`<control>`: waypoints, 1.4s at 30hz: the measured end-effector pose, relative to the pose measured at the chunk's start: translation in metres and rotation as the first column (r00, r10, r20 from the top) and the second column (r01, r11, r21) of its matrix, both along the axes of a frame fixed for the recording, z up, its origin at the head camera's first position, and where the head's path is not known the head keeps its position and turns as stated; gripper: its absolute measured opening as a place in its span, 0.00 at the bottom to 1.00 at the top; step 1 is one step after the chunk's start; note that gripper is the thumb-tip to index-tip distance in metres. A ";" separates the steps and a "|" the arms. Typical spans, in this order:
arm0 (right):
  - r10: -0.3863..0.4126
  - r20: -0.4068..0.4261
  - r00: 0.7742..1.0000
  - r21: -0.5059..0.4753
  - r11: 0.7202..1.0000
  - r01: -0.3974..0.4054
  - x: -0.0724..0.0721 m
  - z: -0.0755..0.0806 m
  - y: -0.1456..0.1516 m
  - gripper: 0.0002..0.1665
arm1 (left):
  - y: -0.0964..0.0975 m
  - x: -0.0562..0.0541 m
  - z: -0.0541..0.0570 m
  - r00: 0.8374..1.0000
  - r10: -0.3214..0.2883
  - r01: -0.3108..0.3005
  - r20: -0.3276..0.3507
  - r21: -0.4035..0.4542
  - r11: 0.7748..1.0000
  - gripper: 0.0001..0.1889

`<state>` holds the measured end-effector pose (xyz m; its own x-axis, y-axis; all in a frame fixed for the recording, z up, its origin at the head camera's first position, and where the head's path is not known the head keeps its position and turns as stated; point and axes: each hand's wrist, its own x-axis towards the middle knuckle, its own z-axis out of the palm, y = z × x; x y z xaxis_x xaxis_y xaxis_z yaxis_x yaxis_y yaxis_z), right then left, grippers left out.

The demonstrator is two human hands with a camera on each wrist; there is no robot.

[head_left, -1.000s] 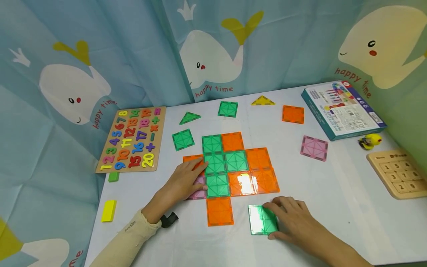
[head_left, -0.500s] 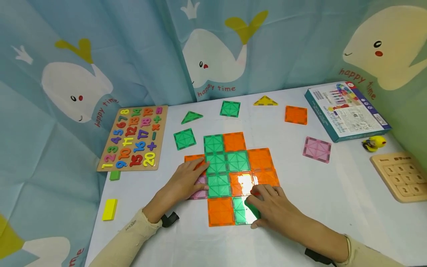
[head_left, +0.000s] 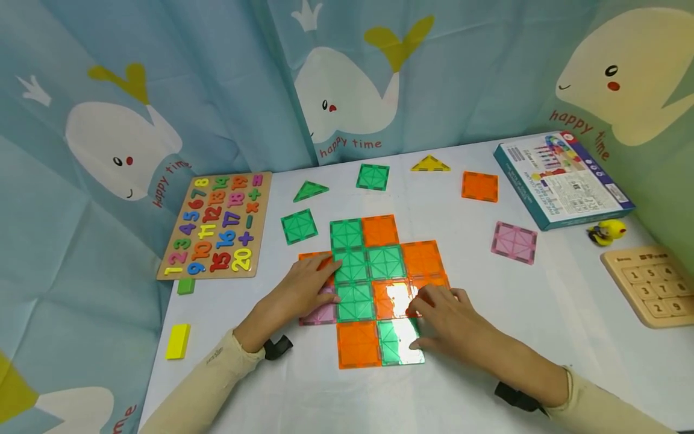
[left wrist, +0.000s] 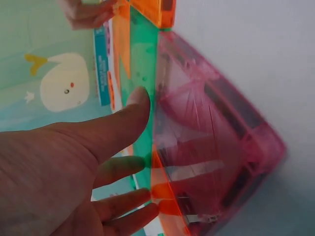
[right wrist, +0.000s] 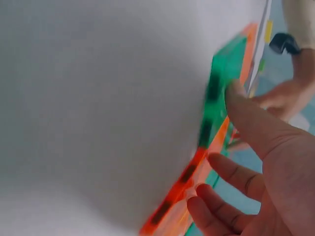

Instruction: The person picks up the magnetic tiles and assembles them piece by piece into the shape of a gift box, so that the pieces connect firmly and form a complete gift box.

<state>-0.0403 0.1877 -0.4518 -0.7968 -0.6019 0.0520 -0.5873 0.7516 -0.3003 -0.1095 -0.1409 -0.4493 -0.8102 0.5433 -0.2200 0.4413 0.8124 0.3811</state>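
A translucent green square plastic tile (head_left: 391,342) lies flat at the patchwork's near edge, snug against a translucent orange square plastic tile (head_left: 359,343) on its left, apparently set there to keep the rows aligned. Dark inserts along its rim, perhaps magnets, would help it stay put. The right hand (head_left: 452,322) rests its thumb on the green tile, thumb and fingers apart rather than pinching, seemingly to nudge it square; whether the other fingertips touch the orange tiles beyond, one cannot tell. Opposite, the left hand (head_left: 295,286) spreads its fingers over a translucent pink square plastic tile (head_left: 320,315) and its neighbours, likely bracing the patchwork against that push. Farther out on the white table (head_left: 488,386), a loose pink square plastic tile (head_left: 514,243) lies well apart, perhaps kept as a spare.
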 end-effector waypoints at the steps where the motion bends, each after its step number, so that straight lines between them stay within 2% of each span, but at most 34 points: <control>1: -0.016 -0.020 1.000 0.003 1.000 0.016 -0.005 -0.001 0.003 0.29 | 0.001 -0.002 -0.001 1.000 -0.002 0.002 -0.009 0.002 1.000 0.42; 6: -0.098 -0.080 0.992 0.034 0.994 0.101 -0.029 -0.001 0.014 0.24 | 0.014 -0.016 -0.006 0.997 -0.026 0.026 -0.067 0.000 1.000 0.37; 9: -0.149 -0.051 0.988 0.044 0.988 0.151 -0.042 0.000 0.020 0.24 | 0.023 -0.029 -0.008 0.995 -0.053 0.051 -0.087 -0.016 0.999 0.37; 12: -0.227 0.034 0.973 0.086 0.971 0.224 -0.051 0.002 0.022 0.28 | 0.031 -0.046 -0.007 0.994 -0.068 0.064 -0.080 -0.059 0.996 0.41; 15: -0.298 0.119 0.947 0.171 0.946 0.276 -0.058 0.004 0.022 0.30 | 0.038 -0.064 -0.005 0.997 -0.062 0.056 -0.051 -0.112 0.992 0.44; 20: -0.354 0.221 0.909 0.269 0.918 0.292 -0.065 0.007 0.019 0.31 | 0.048 -0.087 -0.004 0.998 -0.062 0.058 -0.021 -0.149 0.987 0.46; 24: -0.370 0.268 0.890 0.300 0.909 0.288 -0.069 0.009 0.016 0.32 | 0.053 -0.094 -0.002 0.999 -0.054 0.054 0.004 -0.149 0.987 0.46; 28: -0.387 0.290 0.875 0.338 0.897 0.285 -0.073 0.009 0.014 0.34 | 0.054 -0.094 -0.002 0.999 -0.052 0.052 0.001 -0.157 0.986 0.46; 31: -0.403 0.303 0.864 0.356 0.888 0.289 -0.074 0.008 0.013 0.35 | 0.055 -0.086 -0.002 0.996 -0.072 0.065 -0.044 -0.148 0.987 0.45; 33: -0.405 0.312 0.859 0.357 0.888 0.289 -0.074 0.008 0.013 0.35 | 0.056 -0.073 -0.002 0.992 -0.102 0.089 -0.078 -0.146 0.985 0.45; 36: -0.406 0.326 0.853 0.349 0.891 0.291 -0.074 0.009 0.015 0.35 | 0.061 -0.038 0.000 0.981 -0.169 0.153 -0.097 -0.154 0.976 0.45; 40: -0.409 0.338 0.847 0.334 0.894 0.299 -0.075 0.010 0.016 0.35 | 0.070 0.018 0.003 0.962 -0.268 0.257 -0.047 -0.170 0.951 0.50; 42: -0.410 0.344 0.845 0.327 0.895 0.302 -0.076 0.010 0.018 0.35 | 0.074 0.041 0.003 0.952 -0.303 0.292 -0.032 -0.193 0.937 0.53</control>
<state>-0.1160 0.2053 -0.4422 -0.8777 -0.2208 -0.4253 -0.1363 0.9659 -0.2202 -0.0685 -0.0672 -0.4467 -0.6325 0.7162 -0.2950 0.6911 0.6938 0.2026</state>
